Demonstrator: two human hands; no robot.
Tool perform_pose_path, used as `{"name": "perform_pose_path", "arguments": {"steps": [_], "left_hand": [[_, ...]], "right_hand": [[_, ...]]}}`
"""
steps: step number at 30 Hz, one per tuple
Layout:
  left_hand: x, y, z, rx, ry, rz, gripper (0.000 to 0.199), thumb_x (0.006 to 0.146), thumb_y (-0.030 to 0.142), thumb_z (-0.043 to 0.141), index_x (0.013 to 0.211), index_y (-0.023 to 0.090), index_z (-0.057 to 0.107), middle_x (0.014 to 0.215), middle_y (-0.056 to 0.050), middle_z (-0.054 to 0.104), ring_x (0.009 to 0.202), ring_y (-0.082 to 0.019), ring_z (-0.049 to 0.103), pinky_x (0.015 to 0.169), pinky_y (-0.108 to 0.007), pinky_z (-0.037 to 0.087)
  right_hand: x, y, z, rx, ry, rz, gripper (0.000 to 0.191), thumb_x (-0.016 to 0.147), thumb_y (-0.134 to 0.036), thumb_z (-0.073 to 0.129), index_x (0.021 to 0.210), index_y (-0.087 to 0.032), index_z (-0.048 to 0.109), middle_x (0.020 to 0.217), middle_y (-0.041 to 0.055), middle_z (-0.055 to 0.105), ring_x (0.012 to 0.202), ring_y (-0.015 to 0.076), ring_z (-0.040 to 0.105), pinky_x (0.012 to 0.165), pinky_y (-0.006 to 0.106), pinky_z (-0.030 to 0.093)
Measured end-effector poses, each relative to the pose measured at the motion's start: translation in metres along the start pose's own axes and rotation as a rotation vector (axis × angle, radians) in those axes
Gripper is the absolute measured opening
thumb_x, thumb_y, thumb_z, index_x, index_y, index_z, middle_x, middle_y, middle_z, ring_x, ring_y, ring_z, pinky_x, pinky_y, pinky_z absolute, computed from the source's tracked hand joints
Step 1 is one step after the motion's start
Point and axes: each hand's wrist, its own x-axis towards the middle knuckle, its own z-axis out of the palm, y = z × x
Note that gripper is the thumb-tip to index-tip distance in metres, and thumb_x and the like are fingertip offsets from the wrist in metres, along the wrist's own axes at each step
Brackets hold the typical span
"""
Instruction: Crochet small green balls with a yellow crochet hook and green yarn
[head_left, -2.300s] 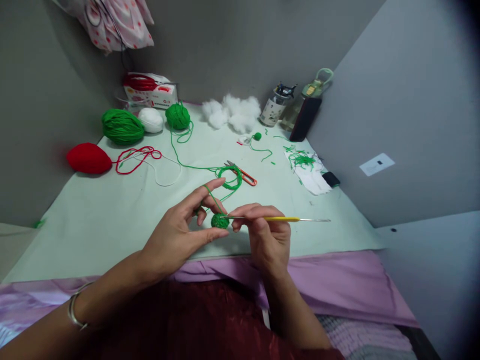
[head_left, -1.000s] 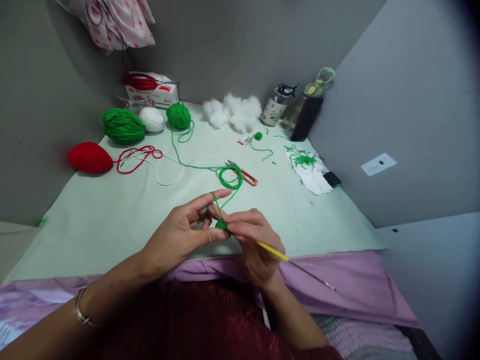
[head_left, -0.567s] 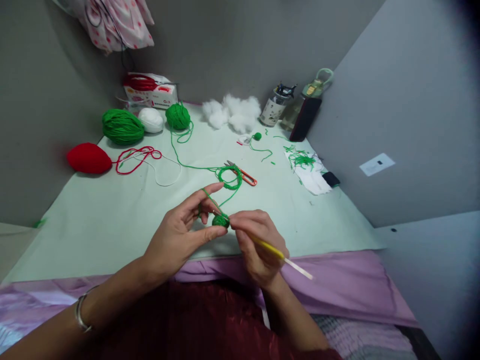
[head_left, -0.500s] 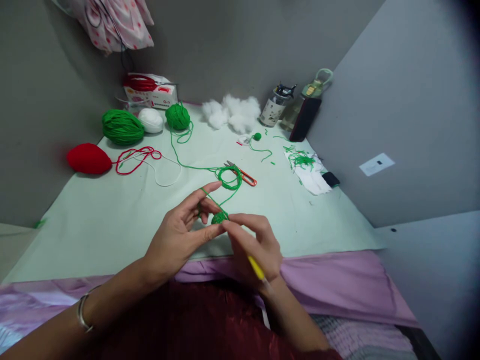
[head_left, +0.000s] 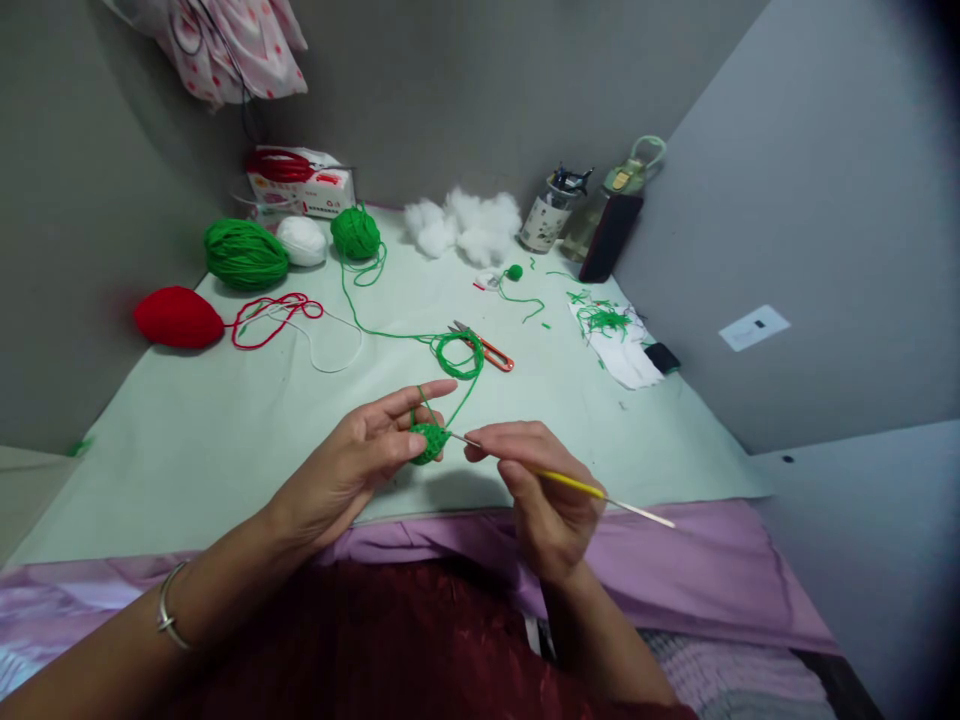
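Note:
Between the thumb and fingers of my left hand point(head_left: 367, 455) is a small green crochet piece point(head_left: 429, 443), with yarn looped over the raised index finger. My right hand point(head_left: 551, 490) grips a crochet hook point(head_left: 574, 484) with a yellow handle and metal ends. The hook's tip meets the right edge of the crochet piece; whether it passes through a stitch is too small to tell. From the piece, green yarn leads up to a loose coil point(head_left: 459, 357) on the table, which lies partly over orange-handled thread snips point(head_left: 491, 352).
Green point(head_left: 356, 234), white point(head_left: 302, 241) and red point(head_left: 178, 318) yarn balls lie at left, near a larger green skein point(head_left: 245, 254). White stuffing point(head_left: 480, 225), a pen holder point(head_left: 547, 215), a bottle point(head_left: 626, 178) and a phone point(head_left: 611, 240) line the back. Yarn scraps point(head_left: 607, 320) lie on tissue at right.
My right hand has moved right and turned, so the hook now lies across, pointing left. My left hand has shifted slightly left with the crochet piece, which shows more fully.

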Motion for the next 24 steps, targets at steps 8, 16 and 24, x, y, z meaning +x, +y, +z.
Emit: {"name": "perform_pose_path", "arguments": {"steps": [8, 16, 24], "left_hand": [[0.001, 0.001, -0.006, 0.080, -0.037, -0.009, 0.043, 0.085, 0.031, 0.079, 0.127, 0.023, 0.079, 0.092, -0.002, 0.064, 0.082, -0.016, 0.055, 0.080, -0.029, 0.044], [0.006, -0.009, 0.001, 0.056, -0.094, -0.012, 0.039, 0.088, 0.033, 0.082, 0.127, 0.026, 0.080, 0.098, -0.003, 0.072, 0.092, -0.017, 0.062, 0.092, -0.031, 0.044], [0.003, -0.019, 0.004, 0.039, -0.072, -0.002, 0.044, 0.085, 0.031, 0.087, 0.129, 0.032, 0.079, 0.103, -0.002, 0.069, 0.096, -0.015, 0.060, 0.094, -0.029, 0.045]], "right_hand": [[0.006, 0.006, -0.005, 0.379, 0.089, 0.281, 0.014, 0.097, -0.025, 0.070, 0.098, -0.024, 0.084, 0.087, 0.0045, 0.079, 0.068, 0.0143, 0.072, 0.063, 0.029, 0.061], [0.004, 0.003, 0.009, 0.408, 0.133, 0.315, 0.013, 0.097, -0.031, 0.072, 0.095, -0.026, 0.083, 0.084, 0.0026, 0.077, 0.063, 0.0131, 0.068, 0.059, 0.028, 0.058], [0.002, 0.014, 0.013, 0.122, 0.141, 0.073, 0.022, 0.100, -0.018, 0.066, 0.108, -0.031, 0.082, 0.098, 0.0023, 0.079, 0.082, 0.0158, 0.071, 0.072, 0.032, 0.060]]}}
